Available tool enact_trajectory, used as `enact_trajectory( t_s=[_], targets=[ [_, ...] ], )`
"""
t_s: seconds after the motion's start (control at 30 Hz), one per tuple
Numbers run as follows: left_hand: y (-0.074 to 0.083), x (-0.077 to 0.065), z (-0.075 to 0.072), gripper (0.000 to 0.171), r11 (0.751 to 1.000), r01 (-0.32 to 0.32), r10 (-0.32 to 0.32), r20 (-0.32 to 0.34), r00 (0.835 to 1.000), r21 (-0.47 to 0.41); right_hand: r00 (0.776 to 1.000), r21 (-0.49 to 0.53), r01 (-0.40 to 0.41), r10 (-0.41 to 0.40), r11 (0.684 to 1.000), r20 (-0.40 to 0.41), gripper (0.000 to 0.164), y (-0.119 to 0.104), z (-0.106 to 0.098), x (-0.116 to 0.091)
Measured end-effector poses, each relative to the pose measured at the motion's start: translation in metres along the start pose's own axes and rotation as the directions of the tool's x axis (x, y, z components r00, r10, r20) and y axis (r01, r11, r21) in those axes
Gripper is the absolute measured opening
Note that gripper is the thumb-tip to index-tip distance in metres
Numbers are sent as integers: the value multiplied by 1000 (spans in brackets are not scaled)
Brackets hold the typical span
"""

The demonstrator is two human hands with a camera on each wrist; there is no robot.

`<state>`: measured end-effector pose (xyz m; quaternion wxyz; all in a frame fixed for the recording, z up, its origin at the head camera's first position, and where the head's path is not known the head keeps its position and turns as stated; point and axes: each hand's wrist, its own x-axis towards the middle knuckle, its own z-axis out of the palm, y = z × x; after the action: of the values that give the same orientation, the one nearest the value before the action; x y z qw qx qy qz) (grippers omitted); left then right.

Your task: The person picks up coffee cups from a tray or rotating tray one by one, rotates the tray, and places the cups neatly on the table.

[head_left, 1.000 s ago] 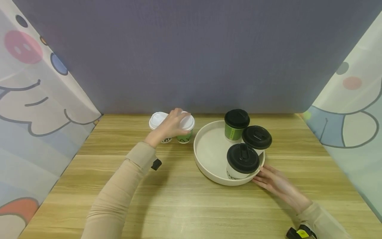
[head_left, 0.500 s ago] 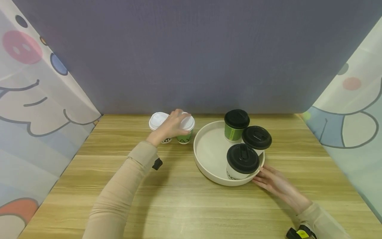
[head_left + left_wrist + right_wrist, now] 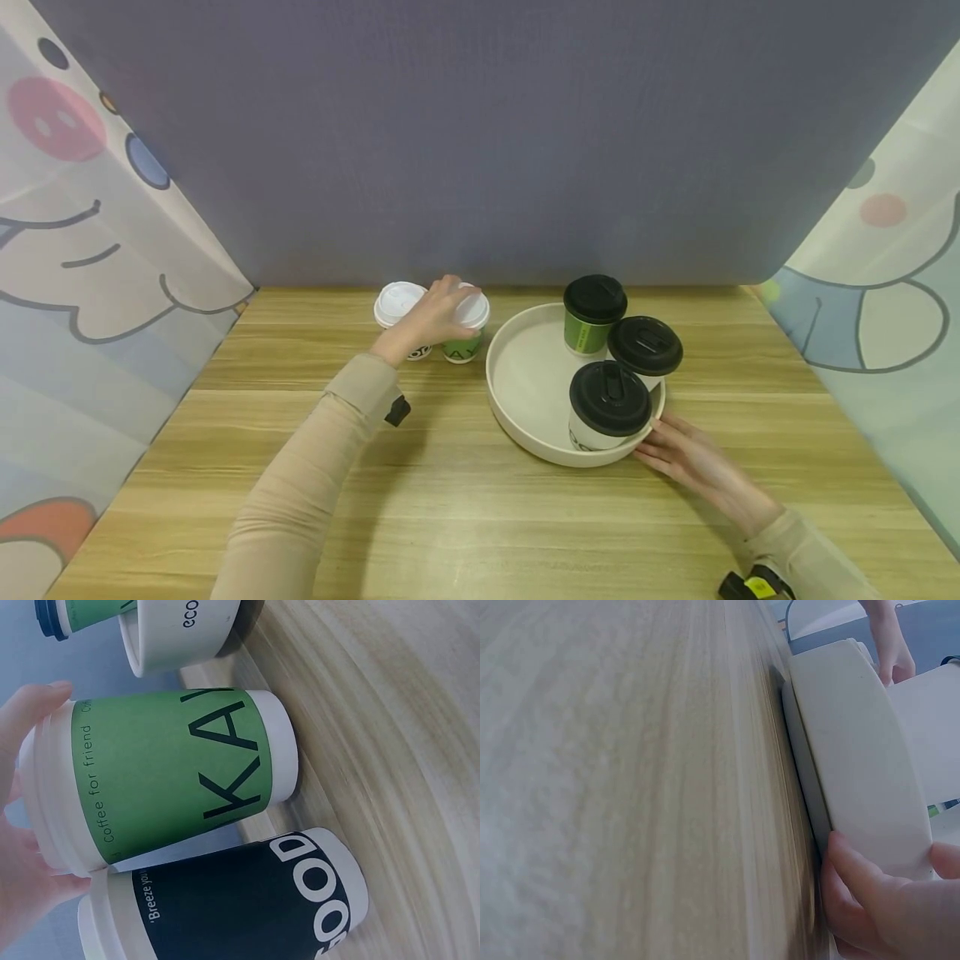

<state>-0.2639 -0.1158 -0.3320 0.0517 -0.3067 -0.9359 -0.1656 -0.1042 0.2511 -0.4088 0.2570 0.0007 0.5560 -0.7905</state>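
Note:
My left hand [image 3: 426,321] grips a paper coffee cup [image 3: 169,769] by its white lid, thumb on one side and fingers on the other. This cup has a green sleeve and stands upright on the table. Right beside it is a second white-lidded cup [image 3: 236,904] with a black sleeve, partly behind my hand in the head view. At the round cream tray [image 3: 528,396], my right hand [image 3: 701,467] holds the near right edge; in the right wrist view the fingers [image 3: 859,874] lie low against its outer wall, and the thumb is at the rim.
Three black-lidded cups stand in the tray's right half: a green one [image 3: 587,333] at the back, a white one [image 3: 647,346] at the right, another white one [image 3: 596,435] in front. A grey panel [image 3: 480,150] closes off the table's back edge.
Almost nothing differs. My left hand and forearm have shifted very slightly, still at the green cup's lid; my right hand and the tray stay in place.

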Motion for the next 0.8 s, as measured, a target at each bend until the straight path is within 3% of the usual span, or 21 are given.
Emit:
enact_trajectory(
  t_s=[0.8],
  targets=[
    [2, 3, 4, 68, 999, 41, -41, -4, 999, -18, 1000, 6, 13, -13, 1000, 27, 71, 1, -1, 0]
  ],
)
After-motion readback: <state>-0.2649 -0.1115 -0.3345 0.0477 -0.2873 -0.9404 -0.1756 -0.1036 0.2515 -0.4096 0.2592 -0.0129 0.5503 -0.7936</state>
